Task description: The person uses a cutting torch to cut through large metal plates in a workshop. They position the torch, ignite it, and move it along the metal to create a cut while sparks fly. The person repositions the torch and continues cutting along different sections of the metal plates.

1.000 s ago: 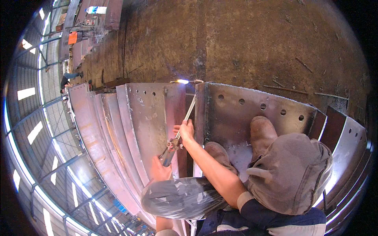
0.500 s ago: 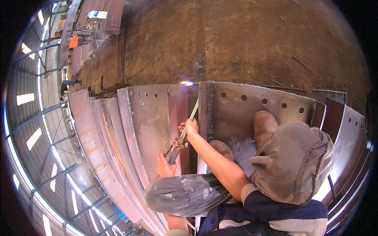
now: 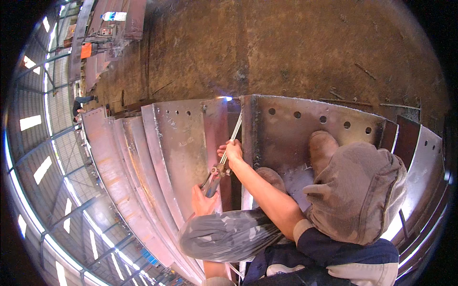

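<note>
A cutting torch [image 3: 237,127] with long thin metal tubes slants up and away from me. My left hand [image 3: 204,200] is closed on its dark handle, just below the brass-coloured valves. Farther up, my right hand [image 3: 232,152] wraps round the tubes. At the far end burns a small blue-white flame [image 3: 229,98], at the far edge of a steel plate [image 3: 183,143] with a few small holes. Glare hides the torch tip and the metal right at the flame. Right of the tubes, past a dark narrow gap, lies another steel plate [image 3: 296,133] with a row of round holes.
My boot [image 3: 324,148] rests on the right plate, and my bent knees fill the foreground. Brown ground [image 3: 310,52] with scraps lies beyond the plates. More long plates [image 3: 119,181] stretch left. Another person [image 3: 81,106], a plastic bottle [image 3: 114,16] and an orange object [image 3: 86,50] are far left.
The whole view has shifted slightly. The flame's glow looks smaller and rounder, still at the plate's far edge. Both hands keep their hold on the torch.
</note>
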A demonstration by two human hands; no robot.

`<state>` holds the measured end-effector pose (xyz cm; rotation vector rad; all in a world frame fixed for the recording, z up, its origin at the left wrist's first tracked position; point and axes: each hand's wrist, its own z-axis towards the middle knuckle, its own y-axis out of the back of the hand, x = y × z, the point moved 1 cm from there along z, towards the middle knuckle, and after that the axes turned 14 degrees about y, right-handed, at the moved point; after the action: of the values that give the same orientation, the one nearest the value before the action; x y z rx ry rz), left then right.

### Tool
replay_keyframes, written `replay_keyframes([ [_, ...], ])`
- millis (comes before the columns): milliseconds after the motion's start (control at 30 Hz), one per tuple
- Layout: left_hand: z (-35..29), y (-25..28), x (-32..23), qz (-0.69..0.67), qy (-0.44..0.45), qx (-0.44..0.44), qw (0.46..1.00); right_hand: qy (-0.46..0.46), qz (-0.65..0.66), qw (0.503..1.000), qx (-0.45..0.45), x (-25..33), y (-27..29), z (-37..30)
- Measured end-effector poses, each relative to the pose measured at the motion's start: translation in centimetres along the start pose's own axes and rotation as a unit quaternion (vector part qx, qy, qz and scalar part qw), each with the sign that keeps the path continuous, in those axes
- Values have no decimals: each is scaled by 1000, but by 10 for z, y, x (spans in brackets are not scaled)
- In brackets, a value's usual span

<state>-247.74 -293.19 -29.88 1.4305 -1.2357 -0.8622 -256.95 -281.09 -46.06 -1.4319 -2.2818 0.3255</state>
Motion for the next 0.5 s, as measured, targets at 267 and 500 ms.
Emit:
replay_keyframes([
  [267,9,16,-6,24,13,31,999,11,67,995,77,2,5,1],
  [500,15,6,-1,52,-26,-8,998,17,87,994,62,1,4,0],
])
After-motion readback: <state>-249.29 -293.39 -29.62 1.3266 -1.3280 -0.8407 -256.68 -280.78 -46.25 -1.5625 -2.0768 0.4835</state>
